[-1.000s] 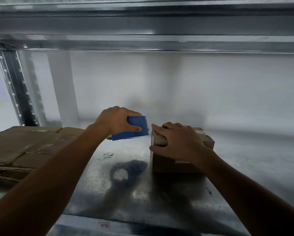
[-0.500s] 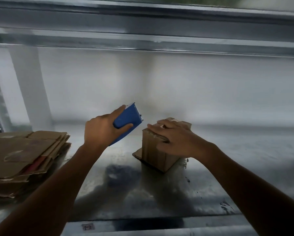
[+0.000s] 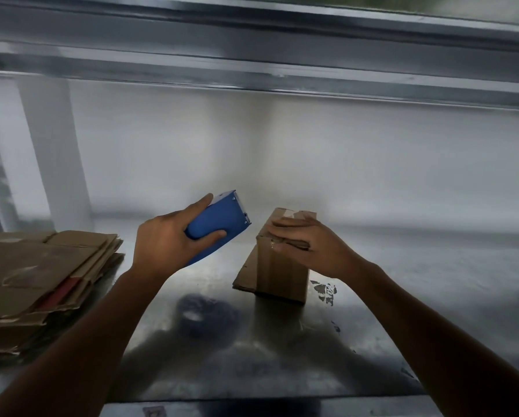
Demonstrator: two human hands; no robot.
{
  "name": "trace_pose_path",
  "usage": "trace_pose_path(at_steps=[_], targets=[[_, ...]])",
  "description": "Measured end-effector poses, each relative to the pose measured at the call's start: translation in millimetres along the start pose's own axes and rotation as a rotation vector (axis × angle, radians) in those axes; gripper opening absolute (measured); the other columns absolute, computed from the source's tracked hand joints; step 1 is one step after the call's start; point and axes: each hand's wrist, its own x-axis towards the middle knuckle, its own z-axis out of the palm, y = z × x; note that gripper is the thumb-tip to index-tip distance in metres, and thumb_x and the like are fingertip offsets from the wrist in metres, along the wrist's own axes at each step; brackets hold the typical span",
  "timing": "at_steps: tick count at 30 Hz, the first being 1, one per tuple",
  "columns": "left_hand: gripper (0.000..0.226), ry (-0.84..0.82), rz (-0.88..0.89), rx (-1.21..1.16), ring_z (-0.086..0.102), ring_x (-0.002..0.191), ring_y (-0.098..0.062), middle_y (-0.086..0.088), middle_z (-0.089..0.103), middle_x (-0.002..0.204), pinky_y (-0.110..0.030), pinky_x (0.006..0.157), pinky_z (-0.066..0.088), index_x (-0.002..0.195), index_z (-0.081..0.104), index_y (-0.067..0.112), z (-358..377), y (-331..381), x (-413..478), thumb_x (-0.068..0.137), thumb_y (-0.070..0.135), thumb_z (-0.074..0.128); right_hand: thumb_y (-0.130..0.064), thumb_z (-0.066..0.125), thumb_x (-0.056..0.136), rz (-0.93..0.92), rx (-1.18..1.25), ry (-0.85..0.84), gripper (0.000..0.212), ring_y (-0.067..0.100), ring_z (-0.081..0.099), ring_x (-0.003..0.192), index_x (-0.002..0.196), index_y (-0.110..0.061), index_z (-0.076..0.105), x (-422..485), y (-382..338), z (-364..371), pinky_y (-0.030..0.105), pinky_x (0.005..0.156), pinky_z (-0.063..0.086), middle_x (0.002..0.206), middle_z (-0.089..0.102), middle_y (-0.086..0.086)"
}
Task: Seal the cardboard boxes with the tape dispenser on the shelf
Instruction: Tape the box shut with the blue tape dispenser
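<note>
Between frames I raised the tape dispenser (image 3: 219, 227) clear of the cardboard box (image 3: 279, 275). Left hand (image 3: 165, 245) fingers clamped it just left of the box; right hand (image 3: 309, 248) fingers gripped the box top on the shelf (image 3: 402, 296).

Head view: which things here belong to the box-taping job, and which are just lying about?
In the job: blue tape dispenser, gripped by the left hand; small cardboard box, held at its top by the right hand; metal shelf under it.
Lying about: stack of flattened cardboard at the left, untouched; dark smudge on the shelf.
</note>
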Motion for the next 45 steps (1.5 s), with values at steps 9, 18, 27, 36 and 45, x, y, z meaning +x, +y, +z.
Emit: trace_pose_path(at_steps=[9,18,27,36,45], targets=[[0.099,-0.073,-0.085,-0.074,0.069,0.066,-0.026,-0.006,0.075,0.08,-0.035,0.071,0.056,0.141,0.06,0.021,-7.8,1.9,-0.2,0.079,0.092,0.03,-0.073,0.056,0.087,0.134,0.073,-0.127,0.075,0.003,0.024,0.148,0.148,-0.03,0.05,1.4,22.9,-0.9,0.031,0.122,0.025,0.156,0.039,-0.015],[0.072,-0.125,-0.031,-0.239,0.066,0.086,-0.008,0.006,0.076,0.11,-0.016,0.085,0.047,0.137,0.064,0.025,-3.7,31.6,45.7,0.078,0.068,0.066,-0.056,0.076,0.078,0.149,0.313,0.097,0.066,0.006,0.055,0.118,0.135,-0.028,0.055,-7.5,25.7,6.9,0.022,0.095,0.049,0.131,0.052,-0.015],[0.072,-0.39,0.112,-0.337,0.068,0.093,-0.007,0.024,0.065,0.119,-0.003,0.081,0.048,0.139,0.058,0.039,11.7,36.5,72.9,0.074,0.062,0.077,-0.037,0.044,0.105,0.347,0.726,0.243,0.029,0.009,0.066,0.116,0.124,-0.032,0.066,-3.6,19.8,-1.0,0.018,0.091,0.052,0.119,0.073,-0.01],[0.07,-0.343,0.219,-0.393,0.066,0.088,-0.002,0.024,0.066,0.115,-0.013,0.079,0.055,0.138,0.056,0.04,23.4,28.3,72.3,0.075,0.068,0.069,-0.02,0.057,0.103,0.452,0.834,0.311,0.024,0.006,0.069,0.107,0.116,-0.034,0.071,9.7,18.2,-8.6,0.018,0.083,0.056,0.111,0.075,-0.015],[0.07,-0.345,0.228,-0.408,0.065,0.089,0.0,0.024,0.066,0.116,-0.006,0.08,0.051,0.138,0.058,0.037,23.8,27.7,67.4,0.076,0.066,0.07,-0.015,0.056,0.102,0.457,0.787,0.315,0.026,0.008,0.069,0.09,0.093,-0.028,0.077,13.1,14.9,-8.2,0.02,0.074,0.056,0.094,0.075,-0.006]])
